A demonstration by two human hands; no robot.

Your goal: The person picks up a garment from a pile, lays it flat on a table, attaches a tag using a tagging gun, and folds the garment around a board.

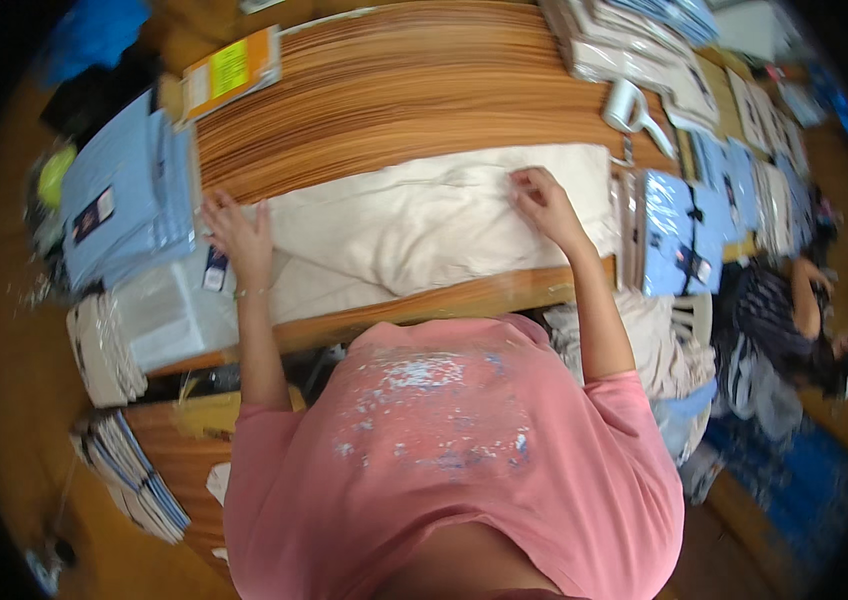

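Note:
A long cream garment (414, 225), perhaps trousers, lies wrinkled across the near side of a wood-grain table (374, 90). My left hand (237, 232) is at the garment's left end, its fingers spread and pointing away from me. Close to its wrist, a dark tag (215, 269) shows on a clear plastic bag (159, 310). Toward the right end of the garment, my right hand (546, 203) has its fingers curled in a loose pinch at the cloth. The fingertips are slightly blurred, and what they grip is partly hidden.
Bagged light blue garments (129, 190) are piled at left, near an orange and yellow pack (231, 72). A white tagging gun or similar handled tool (634, 112) lies at the far right. Blue folded garments (679, 230) stand beside the cream cloth. Another person (794, 310) is at right.

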